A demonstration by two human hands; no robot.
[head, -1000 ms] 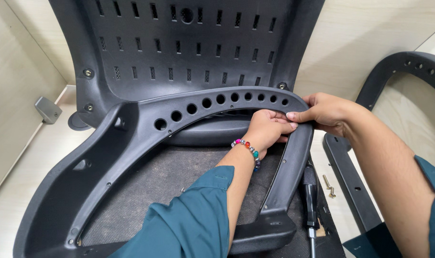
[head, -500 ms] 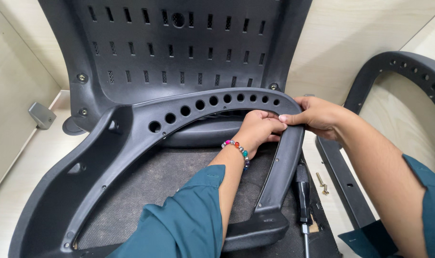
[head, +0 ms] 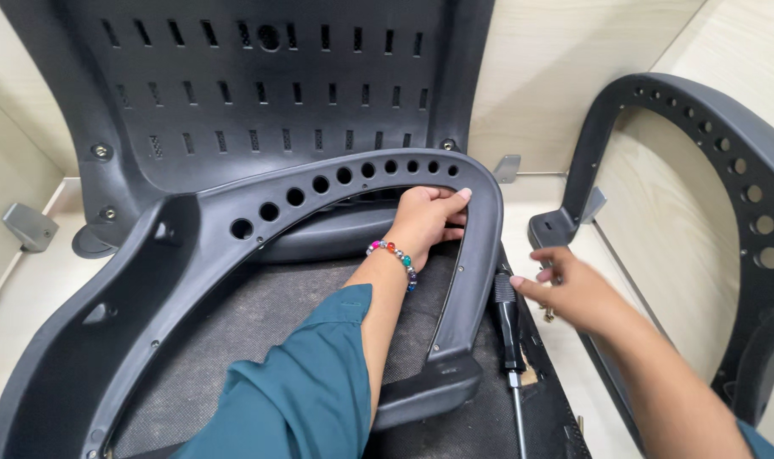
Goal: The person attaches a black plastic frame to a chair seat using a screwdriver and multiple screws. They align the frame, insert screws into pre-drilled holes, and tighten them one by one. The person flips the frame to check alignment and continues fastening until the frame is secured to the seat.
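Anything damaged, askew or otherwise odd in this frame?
Nothing stands out. The left hand grips the black armrest frame lying on the seat; the right hand is beside the screwdriver. No visible cracks.

A pale wood-grain tabletop (head: 30, 289) carries a black plastic chair seat shell (head: 259, 340) lying flat. A second black perforated curved armrest (head: 727, 170) stands on it at right. Small metal screws (head: 547, 313) lie just beside the seat.

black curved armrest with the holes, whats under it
Under the armrest lies the dark fabric underside of the seat, with a black plastic hump below the arch. The left hand grips the bend, hiding what is there. The right hand is beside the screwdriver.
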